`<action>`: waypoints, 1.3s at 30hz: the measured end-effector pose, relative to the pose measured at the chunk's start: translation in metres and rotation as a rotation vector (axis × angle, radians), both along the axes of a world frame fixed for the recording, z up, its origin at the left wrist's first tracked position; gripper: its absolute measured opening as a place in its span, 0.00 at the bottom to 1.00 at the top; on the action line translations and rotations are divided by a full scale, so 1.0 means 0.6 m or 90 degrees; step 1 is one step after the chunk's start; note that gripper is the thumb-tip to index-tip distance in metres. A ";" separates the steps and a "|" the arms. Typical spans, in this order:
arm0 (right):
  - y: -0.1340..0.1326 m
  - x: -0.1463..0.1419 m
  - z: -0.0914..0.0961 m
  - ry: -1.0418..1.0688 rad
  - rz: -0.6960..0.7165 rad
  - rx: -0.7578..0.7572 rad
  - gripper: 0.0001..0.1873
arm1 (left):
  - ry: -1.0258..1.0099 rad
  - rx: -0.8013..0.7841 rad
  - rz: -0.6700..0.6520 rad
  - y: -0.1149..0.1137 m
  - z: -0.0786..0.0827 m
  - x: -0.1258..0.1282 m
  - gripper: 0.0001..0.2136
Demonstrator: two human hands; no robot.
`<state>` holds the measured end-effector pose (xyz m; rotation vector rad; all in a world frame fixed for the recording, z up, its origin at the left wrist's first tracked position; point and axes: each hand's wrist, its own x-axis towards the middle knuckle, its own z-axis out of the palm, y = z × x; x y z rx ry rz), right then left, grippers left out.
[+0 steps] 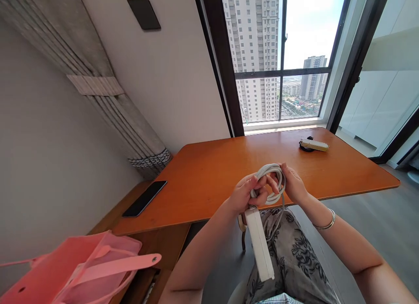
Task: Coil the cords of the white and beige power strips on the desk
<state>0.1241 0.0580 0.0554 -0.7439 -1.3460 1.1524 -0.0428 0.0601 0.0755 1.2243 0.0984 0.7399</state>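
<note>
A white power strip hangs down over my lap, below my left hand. Its pale cord is wound into several loops above the strip. My left hand is closed around the left side of these loops. On the right side of the coil, my right hand pinches the cord between its fingers. A loose length of cord drops from the coil toward my knees. Both hands are just above the near edge of the wooden table.
At the table's far right lies a second white strip with a black cord. A dark tablet-like slab rests near the left edge. A pink bag stands at the lower left. Beyond the table are a window and a curtain.
</note>
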 end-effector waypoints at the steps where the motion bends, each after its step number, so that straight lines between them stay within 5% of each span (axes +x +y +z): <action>1: -0.001 -0.002 -0.003 0.015 0.020 -0.014 0.35 | -0.018 -0.016 -0.004 0.001 -0.001 0.001 0.27; 7: -0.010 -0.010 -0.018 0.129 0.134 -0.087 0.34 | -0.060 -0.061 0.005 0.002 0.003 0.010 0.28; 14: -0.013 -0.022 -0.015 0.227 0.075 -0.106 0.33 | -0.052 -0.074 0.026 -0.010 0.006 0.027 0.24; 18: -0.007 -0.020 -0.035 0.175 0.031 -0.090 0.34 | -0.097 -0.079 0.048 -0.012 0.013 0.025 0.25; 27: -0.024 0.008 -0.139 -0.227 0.150 0.002 0.22 | -0.188 -0.075 0.414 -0.015 0.065 -0.015 0.24; 32: -0.040 0.022 -0.160 -0.367 0.003 0.114 0.14 | -0.189 0.068 0.582 -0.008 0.064 -0.029 0.24; 36: -0.049 0.029 -0.134 -0.430 -0.159 0.244 0.10 | -0.088 0.197 0.652 -0.004 0.050 -0.024 0.20; 39: -0.058 0.036 -0.099 -0.497 -0.193 0.359 0.11 | 0.076 0.306 0.634 0.000 0.036 -0.020 0.17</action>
